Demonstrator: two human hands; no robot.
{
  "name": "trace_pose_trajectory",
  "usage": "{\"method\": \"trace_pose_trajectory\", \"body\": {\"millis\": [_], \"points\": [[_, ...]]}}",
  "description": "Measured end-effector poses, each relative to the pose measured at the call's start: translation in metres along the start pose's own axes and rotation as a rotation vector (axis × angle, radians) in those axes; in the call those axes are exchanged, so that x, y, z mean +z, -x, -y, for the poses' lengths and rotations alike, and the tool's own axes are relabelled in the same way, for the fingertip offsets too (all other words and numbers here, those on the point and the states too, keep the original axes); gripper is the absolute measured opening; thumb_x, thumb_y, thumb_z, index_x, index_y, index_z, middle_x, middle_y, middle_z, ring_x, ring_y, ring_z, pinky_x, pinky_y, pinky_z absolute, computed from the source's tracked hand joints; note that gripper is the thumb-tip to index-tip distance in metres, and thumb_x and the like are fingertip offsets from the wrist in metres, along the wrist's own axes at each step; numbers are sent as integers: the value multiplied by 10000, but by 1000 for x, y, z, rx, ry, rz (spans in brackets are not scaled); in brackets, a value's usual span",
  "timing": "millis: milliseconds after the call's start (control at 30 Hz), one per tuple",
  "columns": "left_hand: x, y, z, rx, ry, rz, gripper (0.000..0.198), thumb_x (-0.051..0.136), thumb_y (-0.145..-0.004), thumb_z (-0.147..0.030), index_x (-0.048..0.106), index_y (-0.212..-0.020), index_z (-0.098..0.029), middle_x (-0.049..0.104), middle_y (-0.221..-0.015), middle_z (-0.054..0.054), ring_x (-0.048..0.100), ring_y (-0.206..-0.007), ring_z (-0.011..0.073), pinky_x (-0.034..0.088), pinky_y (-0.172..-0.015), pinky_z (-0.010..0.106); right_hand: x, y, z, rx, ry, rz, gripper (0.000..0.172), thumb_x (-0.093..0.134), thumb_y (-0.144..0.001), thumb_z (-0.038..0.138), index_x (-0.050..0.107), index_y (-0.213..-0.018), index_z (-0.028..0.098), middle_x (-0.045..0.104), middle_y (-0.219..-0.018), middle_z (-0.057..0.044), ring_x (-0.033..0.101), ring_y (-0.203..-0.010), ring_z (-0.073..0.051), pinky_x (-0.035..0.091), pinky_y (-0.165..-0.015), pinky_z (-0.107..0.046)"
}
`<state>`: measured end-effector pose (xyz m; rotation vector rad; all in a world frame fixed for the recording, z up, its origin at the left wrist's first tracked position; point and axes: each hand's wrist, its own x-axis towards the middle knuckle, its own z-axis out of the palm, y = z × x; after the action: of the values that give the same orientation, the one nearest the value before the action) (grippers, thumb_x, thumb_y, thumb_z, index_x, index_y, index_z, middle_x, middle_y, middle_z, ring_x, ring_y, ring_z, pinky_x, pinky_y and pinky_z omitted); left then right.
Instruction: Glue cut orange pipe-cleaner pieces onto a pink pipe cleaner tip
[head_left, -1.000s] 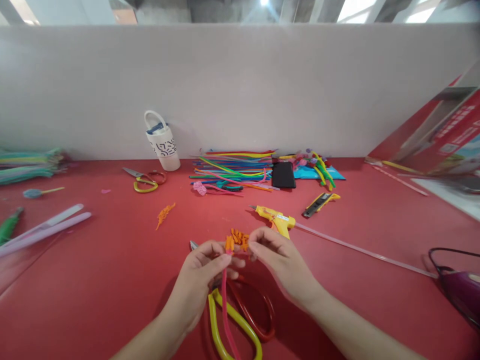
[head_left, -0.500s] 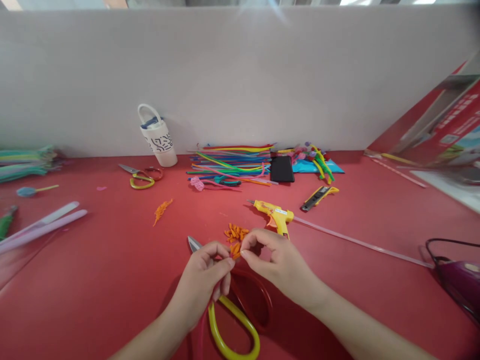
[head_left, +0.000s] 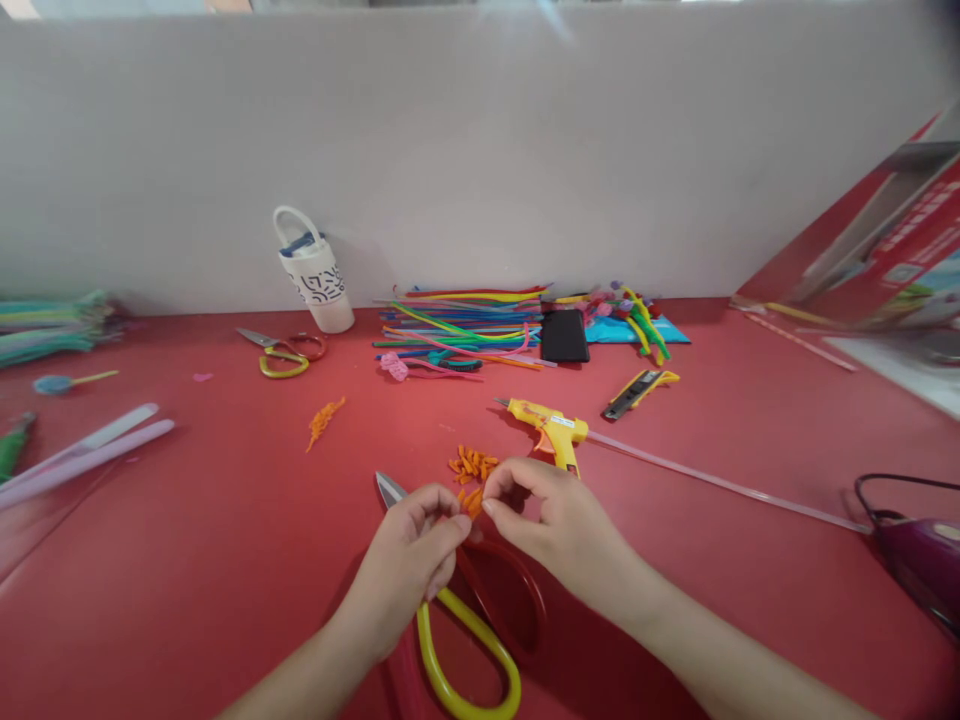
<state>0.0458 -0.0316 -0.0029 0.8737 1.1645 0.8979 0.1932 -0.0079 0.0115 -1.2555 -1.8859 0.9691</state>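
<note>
My left hand (head_left: 411, 562) is closed in a pinch, with a thin pink stem (head_left: 406, 665), like a pipe cleaner, trailing below it. Small orange fuzzy pieces (head_left: 472, 501) show between the fingertips of both hands. My right hand (head_left: 551, 525) has thumb and forefinger pinched at the edge of these pieces; its exact hold is partly hidden. Just beyond the fingers lies a pile of short orange pieces (head_left: 472, 463). Large scissors with yellow and red handles (head_left: 469, 655) lie under my hands, blades pointing up-left and partly covered by my left hand.
Beyond my right hand lies a yellow glue gun (head_left: 551, 425) with a long glue stick. Farther back are a utility knife (head_left: 636, 395), a black phone (head_left: 565, 337), pipe cleaners (head_left: 465, 320), small scissors (head_left: 281, 352) and a white cup (head_left: 319, 280). Another orange cluster (head_left: 324, 424) lies left.
Both hands stay nearly in place, with a slight shift of the fingers around the orange pieces. The pink stem below my left hand has moved a little. Other things look unchanged.
</note>
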Motion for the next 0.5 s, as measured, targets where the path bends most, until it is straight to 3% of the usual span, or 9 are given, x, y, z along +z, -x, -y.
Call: {"method": "trace_pose_trajectory", "body": {"millis": [133, 333, 500], "points": [[0, 2, -2, -16, 16, -4, 185, 576, -717, -272, 444, -626, -179, 443, -378, -95, 181, -262, 1, 96, -300, 152, 0, 2, 0, -43, 12, -30, 128, 508, -731, 87, 506, -662, 195, 567, -635, 38, 515, -587, -102, 406, -553, -206], [-6, 4, -5, 6, 80, 81, 200, 517, -793, -284, 509, -637, -159, 327, -288, -112, 142, -251, 5, 86, -294, 146, -2, 9, -4, -280, 136, -132, 80, 512, -784, 119, 521, -769, 197, 552, -702, 20, 515, -640, -113, 407, -624, -238], [-8, 4, -6, -11, 203, 152, 176, 526, -783, -237, 513, -630, -150, 519, -443, -53, 192, -275, -14, 101, -299, 132, -1, 12, -3, -343, 203, -121, 75, 527, -804, 157, 540, -868, 193, 540, -714, 12, 512, -656, -121, 400, -627, -248]]}}
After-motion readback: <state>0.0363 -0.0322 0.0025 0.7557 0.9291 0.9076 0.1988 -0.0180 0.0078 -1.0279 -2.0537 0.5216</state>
